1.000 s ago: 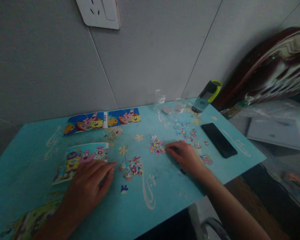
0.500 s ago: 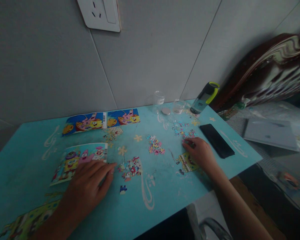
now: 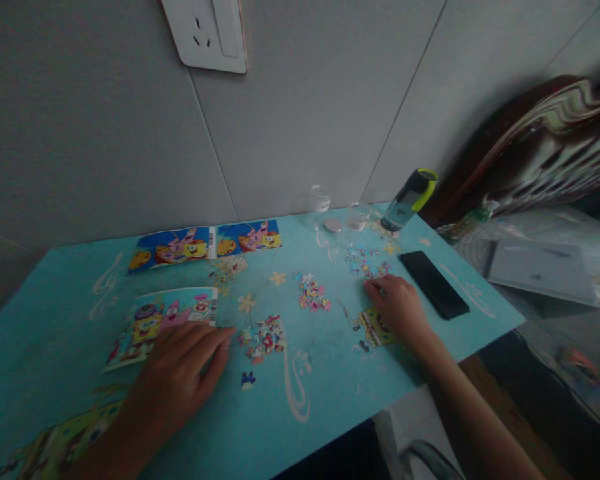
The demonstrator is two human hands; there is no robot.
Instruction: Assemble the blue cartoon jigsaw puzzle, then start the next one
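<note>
My left hand [image 3: 187,367] lies over the lower right part of a cartoon picture sheet [image 3: 147,330], fingers stretched out toward a pile of jigsaw puzzle pieces [image 3: 266,339]. Just below that pile lies a single blue-and-white puzzle piece [image 3: 248,381]. My right hand [image 3: 397,303] rests on the table with its fingers curled together, at the near edge of another pile of puzzle pieces [image 3: 363,261]. Whatever its fingertips pinch is too small to make out. Partly under this hand is a yellow cartoon figure [image 3: 373,327] printed on the tabletop. A third pile of pieces [image 3: 311,292] sits between the hands.
Along the wall lie two blue cartoon sheets [image 3: 173,249]. Clear plastic cups [image 3: 320,199], a round lid [image 3: 333,225] and a tilted-looking water bottle [image 3: 407,203] stand at the back. A black phone-like slab [image 3: 434,285] lies right of my right hand, near the table's [image 3: 340,380] right edge.
The view has shifted slightly. My right hand's fingers look more curled in, while my left hand stays in nearly the same place.
</note>
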